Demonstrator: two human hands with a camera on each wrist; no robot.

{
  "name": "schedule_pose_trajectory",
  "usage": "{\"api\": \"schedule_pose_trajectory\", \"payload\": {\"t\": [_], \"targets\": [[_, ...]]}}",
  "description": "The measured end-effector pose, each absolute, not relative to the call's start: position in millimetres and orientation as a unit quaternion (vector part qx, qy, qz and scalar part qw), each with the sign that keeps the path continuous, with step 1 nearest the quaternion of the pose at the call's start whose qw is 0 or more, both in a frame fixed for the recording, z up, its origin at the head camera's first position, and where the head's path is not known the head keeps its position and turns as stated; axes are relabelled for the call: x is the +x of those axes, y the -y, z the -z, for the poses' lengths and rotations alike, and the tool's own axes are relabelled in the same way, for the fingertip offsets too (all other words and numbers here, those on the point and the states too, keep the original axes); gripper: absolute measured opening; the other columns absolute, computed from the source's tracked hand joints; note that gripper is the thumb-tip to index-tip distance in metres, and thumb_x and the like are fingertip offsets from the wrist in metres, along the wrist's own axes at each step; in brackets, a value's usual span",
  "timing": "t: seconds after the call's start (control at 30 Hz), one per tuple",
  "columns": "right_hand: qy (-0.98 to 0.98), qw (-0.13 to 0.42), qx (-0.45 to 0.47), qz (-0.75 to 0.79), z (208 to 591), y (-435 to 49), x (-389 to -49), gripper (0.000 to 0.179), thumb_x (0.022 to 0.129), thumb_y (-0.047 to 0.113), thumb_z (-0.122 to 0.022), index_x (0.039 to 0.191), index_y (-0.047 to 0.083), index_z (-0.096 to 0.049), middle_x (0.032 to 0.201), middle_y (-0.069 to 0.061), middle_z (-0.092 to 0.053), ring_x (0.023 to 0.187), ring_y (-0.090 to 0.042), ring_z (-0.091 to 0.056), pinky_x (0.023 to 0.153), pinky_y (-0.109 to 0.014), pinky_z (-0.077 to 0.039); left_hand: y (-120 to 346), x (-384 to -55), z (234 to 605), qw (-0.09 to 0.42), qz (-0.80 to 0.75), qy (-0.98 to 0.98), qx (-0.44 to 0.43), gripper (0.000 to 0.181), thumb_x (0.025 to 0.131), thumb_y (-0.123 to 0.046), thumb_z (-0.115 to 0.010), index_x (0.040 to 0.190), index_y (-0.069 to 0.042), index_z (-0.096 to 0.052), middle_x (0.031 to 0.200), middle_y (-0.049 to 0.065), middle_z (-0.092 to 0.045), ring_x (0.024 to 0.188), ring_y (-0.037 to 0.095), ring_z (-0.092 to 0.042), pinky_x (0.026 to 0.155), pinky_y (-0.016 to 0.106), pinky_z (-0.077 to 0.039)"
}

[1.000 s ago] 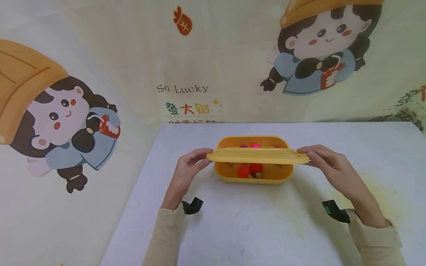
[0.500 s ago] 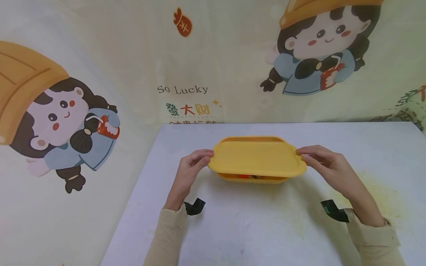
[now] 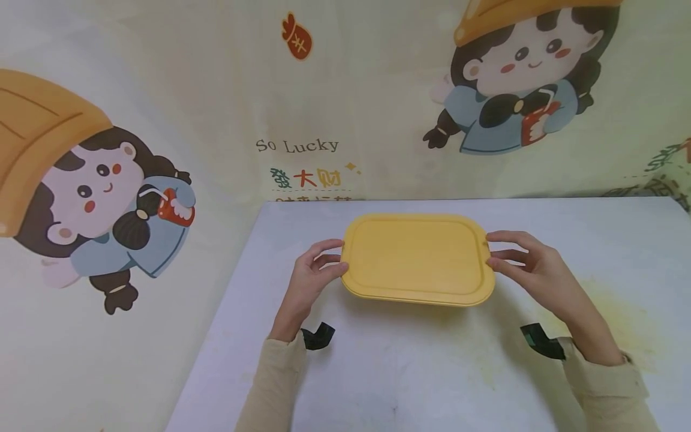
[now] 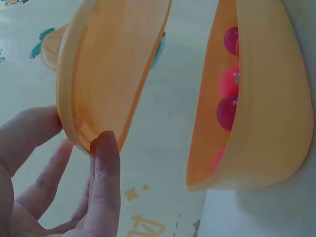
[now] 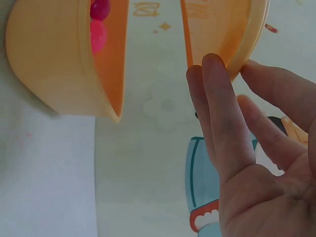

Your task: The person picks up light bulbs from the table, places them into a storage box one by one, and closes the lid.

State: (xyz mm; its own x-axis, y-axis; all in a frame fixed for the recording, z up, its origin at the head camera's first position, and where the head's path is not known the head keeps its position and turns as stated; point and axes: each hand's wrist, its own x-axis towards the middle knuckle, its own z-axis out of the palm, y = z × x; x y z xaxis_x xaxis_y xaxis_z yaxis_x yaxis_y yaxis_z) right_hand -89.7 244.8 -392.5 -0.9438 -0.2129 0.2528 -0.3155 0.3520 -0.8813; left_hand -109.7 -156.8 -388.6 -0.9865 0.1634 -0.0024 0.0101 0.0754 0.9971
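Both hands hold a yellow plastic lid by its two short ends. My left hand pinches the left end between fingers and thumb, and my right hand pinches the right end. Below the lid stands a yellow-orange box, which the lid hides in the head view. A gap separates lid and box in both wrist views. Inside the box are several round, shiny things in pink and purple, such as a purple ball and a pink ball; the box wall hides part of them.
The box stands on a white table. Behind the table hangs a cream cloth with printed cartoon figures and lettering. A black strap end sticks out near the left cuff, another strap end near the right cuff.
The lid has tipped from nearly edge-on to showing its broad top face, hiding the box and the red things seen inside it earlier. Both hands keep hold, shifting only slightly.
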Motion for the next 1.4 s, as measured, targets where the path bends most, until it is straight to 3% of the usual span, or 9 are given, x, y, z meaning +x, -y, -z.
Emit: {"api": "schedule_pose_trajectory", "payload": {"t": [0.33, 0.5, 0.63, 0.83, 1.17, 1.4], "targets": [[0.824, 0.029, 0.123, -0.552, 392, -242, -93, 0.051, 0.088, 0.004, -0.073, 0.136, 0.006, -0.056, 0.128, 0.013, -0.058, 0.095, 0.005, -0.068, 0.077, -0.010, -0.054, 158, -115, 394, 0.072, -0.676, -0.732, 0.038, 0.066, 0.083, -0.008, -0.079, 0.142, -0.021, -0.051, 0.132, 0.005, -0.062, 0.111, 0.026, -0.063, 0.089, 0.029, -0.057], [0.835, 0.023, 0.092, -0.543, 391, -239, -94, 0.050, 0.088, 0.011, -0.075, 0.135, 0.010, -0.058, 0.122, 0.018, -0.061, 0.093, 0.005, -0.068, 0.076, -0.011, -0.054, 158, -118, 399, 0.068, -0.670, -0.738, 0.038, 0.064, 0.083, -0.007, -0.079, 0.141, -0.015, -0.054, 0.130, 0.010, -0.063, 0.111, 0.027, -0.063, 0.088, 0.029, -0.057], [0.844, 0.024, 0.078, -0.530, 392, -239, -94, 0.051, 0.088, 0.016, -0.076, 0.135, 0.012, -0.059, 0.121, 0.020, -0.060, 0.094, 0.007, -0.066, 0.076, -0.011, -0.054, 156, -121, 402, 0.060, -0.655, -0.752, 0.042, 0.056, 0.083, -0.011, -0.080, 0.135, -0.017, -0.060, 0.128, 0.008, -0.063, 0.109, 0.025, -0.063, 0.085, 0.029, -0.058], [0.839, 0.048, 0.096, -0.533, 398, -239, -96, 0.051, 0.087, 0.010, -0.076, 0.135, 0.007, -0.060, 0.117, 0.020, -0.061, 0.092, 0.007, -0.067, 0.075, -0.010, -0.054, 154, -124, 407, 0.054, -0.654, -0.753, 0.044, 0.051, 0.083, -0.014, -0.081, 0.131, -0.021, -0.064, 0.126, 0.005, -0.063, 0.107, 0.025, -0.065, 0.083, 0.031, -0.059], [0.827, 0.078, 0.124, -0.543, 408, -235, -107, 0.050, 0.085, 0.001, -0.076, 0.132, 0.002, -0.061, 0.116, 0.020, -0.063, 0.091, 0.007, -0.067, 0.075, -0.010, -0.054, 155, -131, 418, 0.046, -0.652, -0.756, 0.035, 0.053, 0.085, -0.007, -0.078, 0.135, -0.014, -0.062, 0.127, 0.009, -0.063, 0.108, 0.024, -0.063, 0.086, 0.025, -0.056], [0.840, 0.061, 0.126, -0.525, 413, -233, -111, 0.049, 0.087, 0.006, -0.075, 0.134, 0.003, -0.059, 0.119, 0.008, -0.064, 0.092, 0.009, -0.066, 0.076, -0.010, -0.054, 156, -132, 423, 0.050, -0.652, -0.756, 0.018, 0.052, 0.086, -0.007, -0.077, 0.135, -0.014, -0.061, 0.126, 0.010, -0.063, 0.109, 0.026, -0.062, 0.087, 0.024, -0.055]]}}
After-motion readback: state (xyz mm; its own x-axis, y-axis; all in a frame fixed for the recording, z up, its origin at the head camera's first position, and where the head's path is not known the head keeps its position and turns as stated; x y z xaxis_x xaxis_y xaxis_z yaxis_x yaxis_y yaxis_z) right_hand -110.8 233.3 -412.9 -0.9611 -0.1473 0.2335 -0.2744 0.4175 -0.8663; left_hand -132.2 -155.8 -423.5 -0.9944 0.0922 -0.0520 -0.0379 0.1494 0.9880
